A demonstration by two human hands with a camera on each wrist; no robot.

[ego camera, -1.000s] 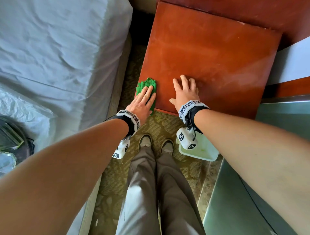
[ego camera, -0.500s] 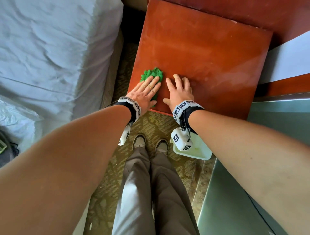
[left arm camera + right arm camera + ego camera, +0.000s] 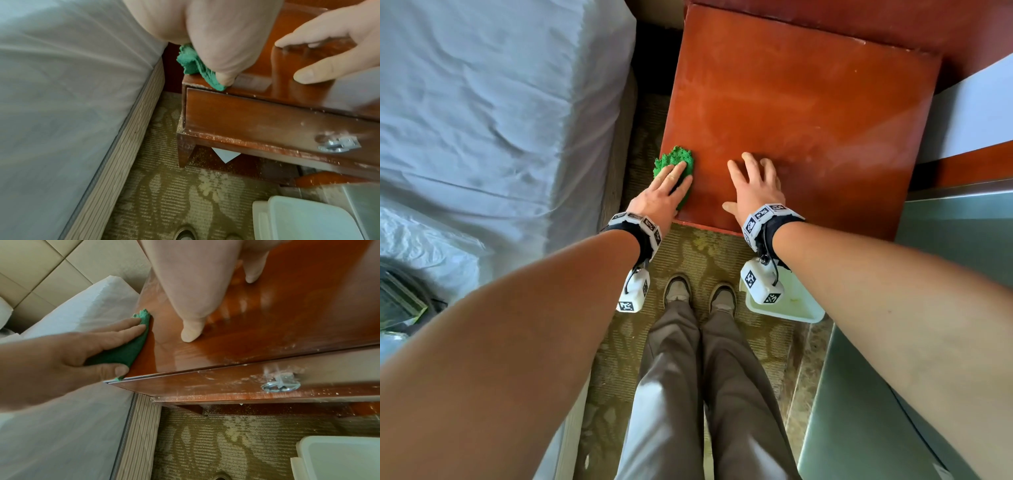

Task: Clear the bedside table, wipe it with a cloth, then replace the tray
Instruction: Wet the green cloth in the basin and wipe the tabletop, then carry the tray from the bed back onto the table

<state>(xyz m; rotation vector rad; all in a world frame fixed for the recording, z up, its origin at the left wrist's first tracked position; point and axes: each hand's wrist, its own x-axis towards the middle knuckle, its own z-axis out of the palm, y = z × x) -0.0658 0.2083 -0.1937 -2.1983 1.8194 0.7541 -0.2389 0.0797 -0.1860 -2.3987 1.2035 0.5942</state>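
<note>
- Since half a second ago, the left hand (image 3: 666, 193) has slid the green cloth (image 3: 675, 161) back to the bedside table's (image 3: 808, 113) near left corner; its fingers lie flat, pressing the cloth.
- Right hand (image 3: 755, 186) rests spread and flat near the front edge, holding nothing.
- Risk: the cloth overhangs the left edge, so another leftward stroke could drag it off into the gap beside the bed (image 3: 493, 102).
- Open room lies toward the back and right edges.
- White tray (image 3: 801, 310) waits on the carpet (image 3: 705, 253), beside the shoes.
</note>
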